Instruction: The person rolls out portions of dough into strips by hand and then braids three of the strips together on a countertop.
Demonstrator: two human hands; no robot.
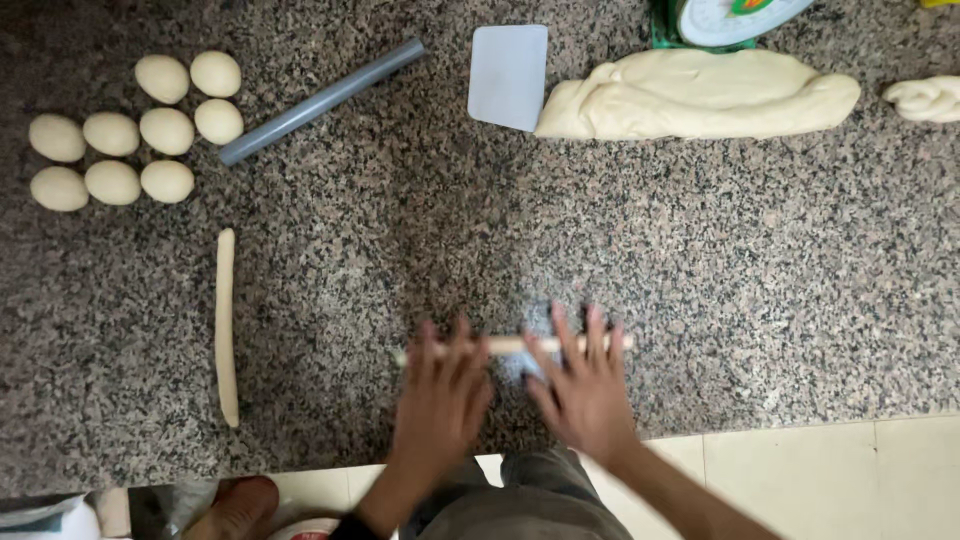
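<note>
Flat palms [440, 385] [585, 385] on dough rope [510, 345]

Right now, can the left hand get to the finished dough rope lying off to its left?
Probably yes. The left hand lies flat on the dough strip beside the right hand, holding nothing. Only bare granite counter lies between it and the dough rope, though actual reach is hard to judge.

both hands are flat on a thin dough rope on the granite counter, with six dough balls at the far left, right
Not quite: the head view shows nine dough balls at the far left, not six. The rest holds: the left hand and right hand lie flat on a thin dough rope on the granite counter.
</note>
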